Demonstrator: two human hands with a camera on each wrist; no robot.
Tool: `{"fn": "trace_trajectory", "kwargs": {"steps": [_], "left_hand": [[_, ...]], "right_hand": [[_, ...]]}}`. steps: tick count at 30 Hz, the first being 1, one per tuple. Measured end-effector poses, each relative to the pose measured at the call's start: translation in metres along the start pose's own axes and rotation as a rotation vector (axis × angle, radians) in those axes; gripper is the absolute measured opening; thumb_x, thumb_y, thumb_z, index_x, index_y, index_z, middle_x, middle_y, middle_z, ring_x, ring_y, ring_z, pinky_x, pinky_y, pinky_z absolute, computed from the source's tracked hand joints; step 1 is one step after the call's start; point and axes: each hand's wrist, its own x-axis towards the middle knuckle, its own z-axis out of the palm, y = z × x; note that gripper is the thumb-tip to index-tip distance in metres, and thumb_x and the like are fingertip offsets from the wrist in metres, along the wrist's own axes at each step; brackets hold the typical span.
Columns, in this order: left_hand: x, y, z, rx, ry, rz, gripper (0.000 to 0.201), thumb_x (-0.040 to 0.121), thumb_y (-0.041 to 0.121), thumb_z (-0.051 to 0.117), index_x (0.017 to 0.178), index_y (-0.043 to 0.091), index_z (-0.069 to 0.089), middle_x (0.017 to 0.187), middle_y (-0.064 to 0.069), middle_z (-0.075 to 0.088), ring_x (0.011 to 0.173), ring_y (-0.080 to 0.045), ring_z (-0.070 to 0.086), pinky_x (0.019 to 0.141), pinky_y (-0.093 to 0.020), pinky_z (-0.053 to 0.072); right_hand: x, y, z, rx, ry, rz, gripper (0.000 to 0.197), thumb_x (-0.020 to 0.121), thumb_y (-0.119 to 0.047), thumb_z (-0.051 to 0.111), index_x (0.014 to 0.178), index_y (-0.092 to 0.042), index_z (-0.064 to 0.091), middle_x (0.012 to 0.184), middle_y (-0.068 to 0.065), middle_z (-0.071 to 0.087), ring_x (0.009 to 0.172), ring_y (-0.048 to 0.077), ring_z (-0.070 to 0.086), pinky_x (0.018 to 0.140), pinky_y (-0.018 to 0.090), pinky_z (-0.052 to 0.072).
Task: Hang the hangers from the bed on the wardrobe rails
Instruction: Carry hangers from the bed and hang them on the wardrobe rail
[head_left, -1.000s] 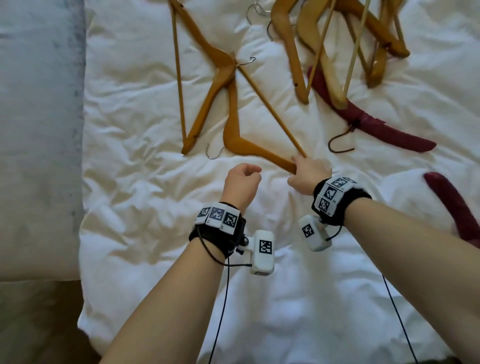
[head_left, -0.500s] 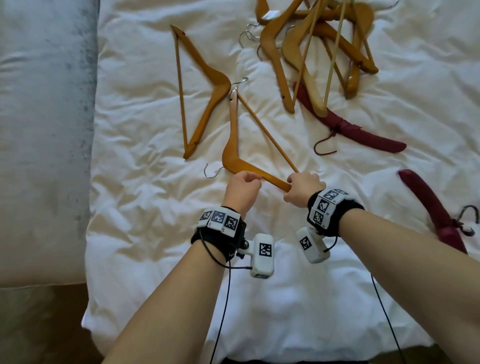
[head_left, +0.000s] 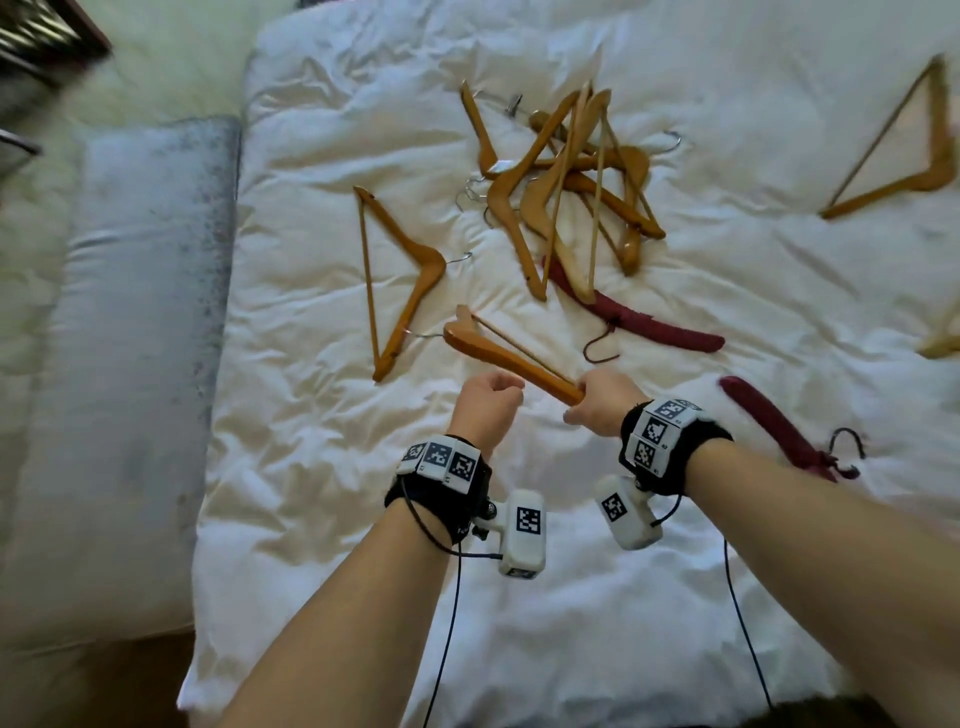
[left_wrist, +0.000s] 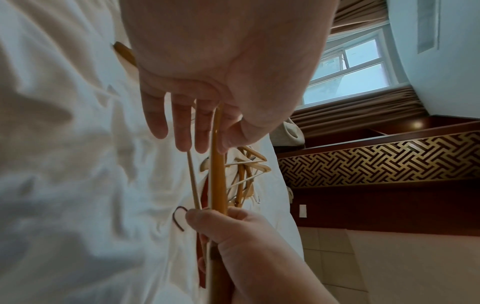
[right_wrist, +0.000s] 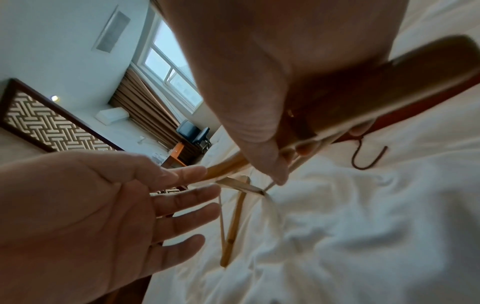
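**A:** Item one, please: what is the right hand (head_left: 602, 402) holding?

**B:** A honey-coloured wooden clothes hanger with a thin crossbar and a metal hook (head_left: 506, 353). The right hand is gripping it at one shoulder tip, fingers curled round the wood with the crossbar end caught in the same fist. The wrist view is showing the thumb pressing along the arm of the hanger.

**A:** Which way is it lying from that grip?

**B:** Its long axis is running away from the grip, forward and to the left, rising off the white duvet-covered bed (head_left: 623, 597). The neck and hook are sitting at the far end, well beyond the fist.

**A:** And the left hand (head_left: 485, 405)?

**B:** It is hovering just beside the shaft, left of the grip, and is the nearer hand to the hook end. From its own wrist view the fingers are hanging straight and loose, brushing the crossbar side; whether they are actually touching is hard to tell. It is holding nothing.

**A:** Remaining stock?

**B:** One single wooden hanger (head_left: 395, 280) is lying beyond the left hand; a tangled heap of wooden hangers (head_left: 571, 187) further ahead of the grip; a dark red padded hanger (head_left: 639, 319) just past the held one; a second red padded hanger (head_left: 779, 431) right of the grip. No wardrobe rail is showing.
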Motion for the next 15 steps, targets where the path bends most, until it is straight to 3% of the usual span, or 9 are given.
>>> {"fn": "trace_trajectory", "kwargs": {"steps": [3, 7, 9, 12, 15], "left_hand": [[-0.018, 0.026, -0.004, 0.001, -0.005, 0.054, 0.025, 0.088, 0.004, 0.052, 0.106, 0.010, 0.069, 0.085, 0.002, 0.060, 0.080, -0.012, 0.055, 0.067, -0.026, 0.043], [-0.039, 0.058, -0.012, -0.015, -0.017, 0.105, 0.019, 0.089, 0.004, 0.052, 0.092, 0.016, 0.067, 0.084, -0.002, 0.060, 0.077, -0.017, 0.054, 0.061, -0.026, 0.042], [-0.050, 0.074, -0.015, -0.032, -0.015, 0.121, 0.019, 0.088, 0.006, 0.053, 0.093, 0.018, 0.065, 0.087, -0.003, 0.060, 0.080, -0.018, 0.055, 0.063, -0.027, 0.042], [-0.065, 0.102, -0.017, -0.074, -0.025, 0.139, 0.026, 0.092, 0.009, 0.052, 0.116, 0.009, 0.060, 0.091, -0.006, 0.058, 0.085, -0.020, 0.055, 0.067, -0.029, 0.043], [-0.079, 0.125, -0.018, -0.111, -0.042, 0.102, 0.025, 0.091, 0.013, 0.053, 0.116, 0.014, 0.057, 0.114, -0.009, 0.058, 0.105, -0.027, 0.055, 0.078, -0.038, 0.046]], "right_hand": [[-0.024, -0.009, -0.024, 0.149, 0.090, -0.023, 0.017, 0.088, -0.027, 0.066, 0.080, -0.016, 0.056, 0.075, 0.004, 0.058, 0.067, 0.020, 0.057, 0.055, 0.029, 0.040], [-0.058, -0.014, -0.050, 0.470, 0.154, -0.007, 0.021, 0.086, -0.023, 0.069, 0.072, -0.015, 0.054, 0.068, 0.003, 0.052, 0.063, 0.020, 0.053, 0.056, 0.029, 0.044], [-0.081, -0.017, -0.069, 0.561, 0.156, -0.033, 0.015, 0.087, -0.021, 0.069, 0.078, -0.014, 0.059, 0.072, 0.004, 0.055, 0.067, 0.019, 0.055, 0.058, 0.030, 0.047], [-0.116, -0.024, -0.099, 0.686, 0.170, -0.099, 0.010, 0.088, -0.015, 0.070, 0.089, -0.008, 0.063, 0.078, 0.008, 0.055, 0.065, 0.019, 0.054, 0.055, 0.026, 0.047], [-0.149, -0.031, -0.125, 0.790, 0.194, -0.162, 0.011, 0.090, -0.014, 0.070, 0.083, -0.007, 0.064, 0.077, 0.009, 0.058, 0.065, 0.019, 0.056, 0.057, 0.027, 0.050]]}}
